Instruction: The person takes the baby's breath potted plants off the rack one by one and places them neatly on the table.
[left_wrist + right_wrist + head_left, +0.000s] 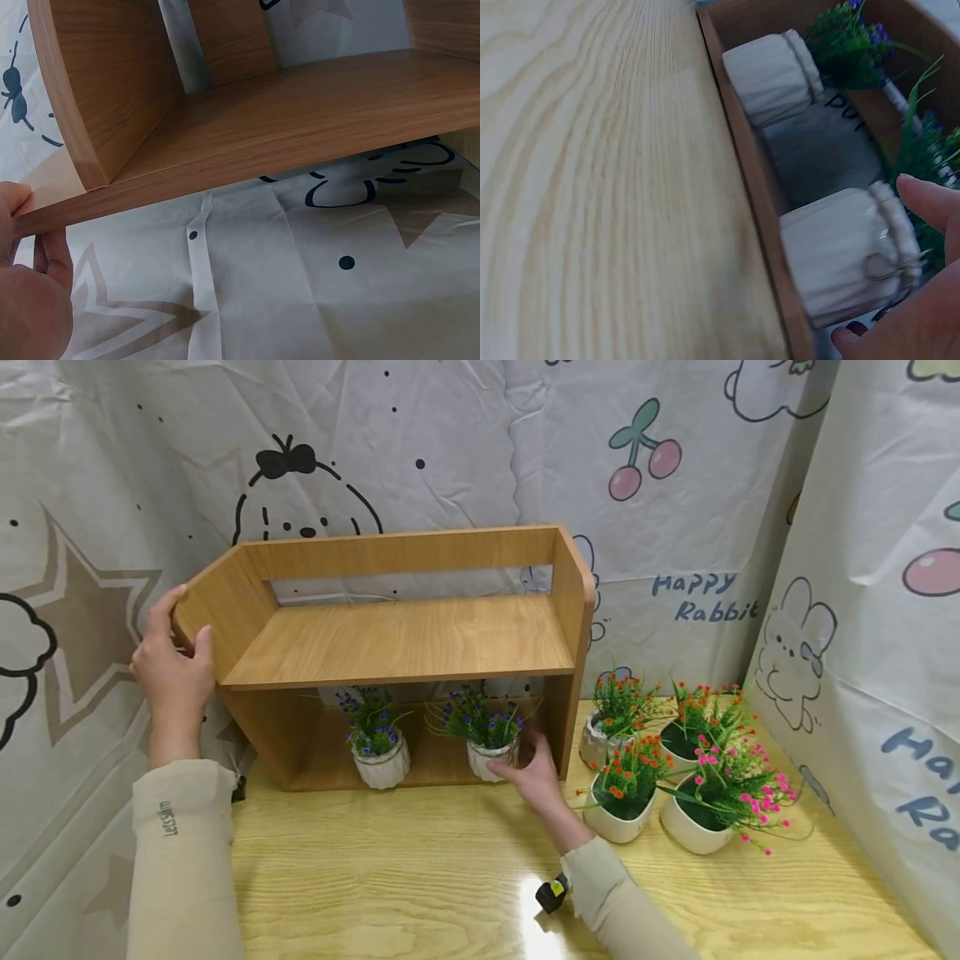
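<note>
A two-tier wooden shelf (pixel 405 639) stands on the table. My left hand (pixel 176 664) grips the front edge of its left side panel; in the left wrist view, fingers and thumb lie on either side of the board (pixel 82 206). On the lower tier are two white ribbed pots with purple flowers. My right hand (pixel 536 772) holds the right potted plant (pixel 491 760) at its right side, thumb in front. In the right wrist view, thumb and finger lie around this pot (pixel 840 255); the other fingers are largely hidden. The left potted plant (pixel 381 764) stands apart from both hands.
Right of the shelf stand several more potted plants: a ribbed pot (pixel 596 743) and white pots with orange flowers (pixel 618 822), plus one with pink flowers (pixel 697 831). Printed cloth (pixel 450 443) hangs close behind and at both sides. The wooden table (pixel 390 877) extends in front.
</note>
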{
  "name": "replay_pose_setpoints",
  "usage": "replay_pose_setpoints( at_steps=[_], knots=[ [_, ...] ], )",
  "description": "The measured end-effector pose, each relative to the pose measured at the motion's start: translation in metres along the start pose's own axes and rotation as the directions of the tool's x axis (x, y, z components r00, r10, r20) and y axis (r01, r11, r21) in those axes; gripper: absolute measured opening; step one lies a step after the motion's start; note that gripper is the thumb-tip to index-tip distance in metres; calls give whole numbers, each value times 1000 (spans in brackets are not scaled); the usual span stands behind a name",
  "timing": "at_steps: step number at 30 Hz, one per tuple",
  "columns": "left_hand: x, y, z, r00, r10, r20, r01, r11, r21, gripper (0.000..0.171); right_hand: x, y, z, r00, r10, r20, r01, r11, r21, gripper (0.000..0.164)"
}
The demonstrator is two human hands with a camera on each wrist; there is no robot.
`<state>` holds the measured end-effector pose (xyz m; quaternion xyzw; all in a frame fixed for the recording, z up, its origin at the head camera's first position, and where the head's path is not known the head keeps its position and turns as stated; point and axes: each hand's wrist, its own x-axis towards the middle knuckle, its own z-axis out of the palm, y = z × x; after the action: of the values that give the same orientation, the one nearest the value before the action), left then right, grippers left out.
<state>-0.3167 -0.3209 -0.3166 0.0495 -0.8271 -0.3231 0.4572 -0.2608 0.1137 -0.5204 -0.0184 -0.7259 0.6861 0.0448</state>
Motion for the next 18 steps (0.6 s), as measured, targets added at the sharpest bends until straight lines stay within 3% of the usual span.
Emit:
replay_pose_setpoints(
  at_steps=[5,11,18],
  knots=[
    [0,0,0,1000,-12,6,12,1000,2,53,7,7,11,999,8,-48,-6,999,37,96],
    [0,-1,2,1000,3,-6,-3,1000,2,52,14,16,21,993,12,-116,-14,1000,-19,98],
    [1,-1,2,1000,7,-9,-7,1000,0,53,17,15,25,990,17,-139,-24,999,-47,96]
  ],
)
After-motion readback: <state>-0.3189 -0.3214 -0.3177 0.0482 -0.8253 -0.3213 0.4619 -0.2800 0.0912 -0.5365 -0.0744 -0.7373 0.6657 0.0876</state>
